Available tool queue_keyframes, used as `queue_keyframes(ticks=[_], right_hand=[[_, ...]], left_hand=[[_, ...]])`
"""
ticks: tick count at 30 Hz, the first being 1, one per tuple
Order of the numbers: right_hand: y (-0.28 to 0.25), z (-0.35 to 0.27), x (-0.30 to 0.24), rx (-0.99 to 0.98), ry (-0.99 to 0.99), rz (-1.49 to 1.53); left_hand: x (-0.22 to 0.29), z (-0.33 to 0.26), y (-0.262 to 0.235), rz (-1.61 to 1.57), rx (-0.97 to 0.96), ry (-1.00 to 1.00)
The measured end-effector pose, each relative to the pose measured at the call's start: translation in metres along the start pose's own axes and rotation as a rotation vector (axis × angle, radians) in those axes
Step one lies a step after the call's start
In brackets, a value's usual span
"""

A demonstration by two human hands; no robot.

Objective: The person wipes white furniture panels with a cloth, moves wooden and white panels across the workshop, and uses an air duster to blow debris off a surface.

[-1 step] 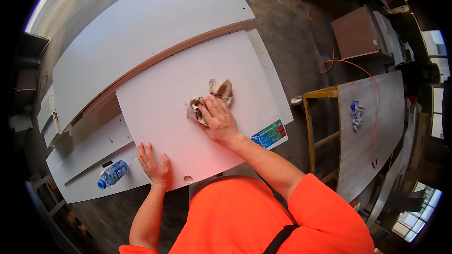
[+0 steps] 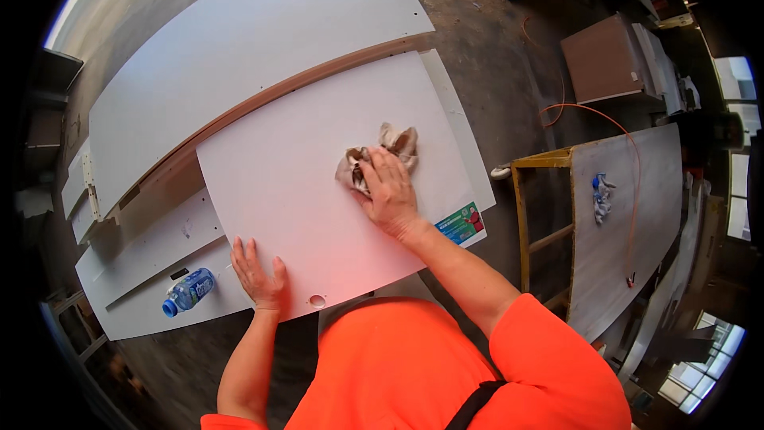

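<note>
A white board (image 2: 294,167) with a round hole near its front edge lies before me on other white panels. My right hand (image 2: 390,191) presses a crumpled, stained beige rag (image 2: 400,143) against its surface, right of the middle. The rag bunches out on both sides of the fingers; the palm hides part of it. At the board's front left corner rests my left hand (image 2: 259,275), fingers spread, the palm side against the edge. It holds nothing. A green and white printed card (image 2: 461,224) lies at the right front corner, partly behind my right forearm.
A blue-capped plastic bottle (image 2: 189,292) lies on a lower panel at the left. Behind is a larger white panel (image 2: 263,24). On the right, a yellow-framed stand (image 2: 541,161) carries a board with gloves (image 2: 602,197) and an orange hose (image 2: 637,167). A brown box (image 2: 609,60) stands beyond.
My right hand and the rag have slid to the right and slightly away from me across the board. My left hand stays at the same corner.
</note>
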State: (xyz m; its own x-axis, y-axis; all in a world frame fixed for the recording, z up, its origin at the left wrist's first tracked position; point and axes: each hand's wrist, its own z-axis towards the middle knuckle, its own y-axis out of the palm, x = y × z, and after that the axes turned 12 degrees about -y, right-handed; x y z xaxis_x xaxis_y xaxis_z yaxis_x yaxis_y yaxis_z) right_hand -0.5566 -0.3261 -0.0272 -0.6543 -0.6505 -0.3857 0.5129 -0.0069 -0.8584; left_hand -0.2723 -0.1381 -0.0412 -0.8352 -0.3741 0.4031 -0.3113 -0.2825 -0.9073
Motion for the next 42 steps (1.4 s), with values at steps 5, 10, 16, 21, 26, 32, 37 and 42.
queue_keyframes(ticks=[5,10,16,21,26,32,37,42], right_hand=[[-0.075,-0.009,0.14,-0.143,0.917,0.315],[-0.063,0.029,0.126,-0.303,0.879,0.292],[-0.075,0.026,0.138,-0.329,0.83,0.202],[-0.065,0.041,0.095,-0.389,0.74,0.004],[-0.074,0.031,0.117,-0.338,0.774,0.148],[-0.069,0.029,0.114,-0.338,0.806,0.13],[-0.065,0.038,0.085,-0.31,0.747,-0.008],[-0.069,0.025,0.098,-0.312,0.801,0.143]], left_hand=[[0.011,0.0,-0.004,-0.003,-0.011,-0.046],[0.012,-0.001,0.001,0.007,0.01,-0.059],[0.012,-0.001,-0.006,0.036,0.015,-0.077],[0.014,0.004,-0.006,0.027,0.018,-0.074],[0.015,0.002,-0.004,0.027,0.031,-0.089],[0.017,0.001,-0.005,0.026,0.028,-0.098],[0.015,0.002,-0.003,0.008,0.036,-0.089],[0.013,0.0,-0.003,0.02,0.039,-0.093]])
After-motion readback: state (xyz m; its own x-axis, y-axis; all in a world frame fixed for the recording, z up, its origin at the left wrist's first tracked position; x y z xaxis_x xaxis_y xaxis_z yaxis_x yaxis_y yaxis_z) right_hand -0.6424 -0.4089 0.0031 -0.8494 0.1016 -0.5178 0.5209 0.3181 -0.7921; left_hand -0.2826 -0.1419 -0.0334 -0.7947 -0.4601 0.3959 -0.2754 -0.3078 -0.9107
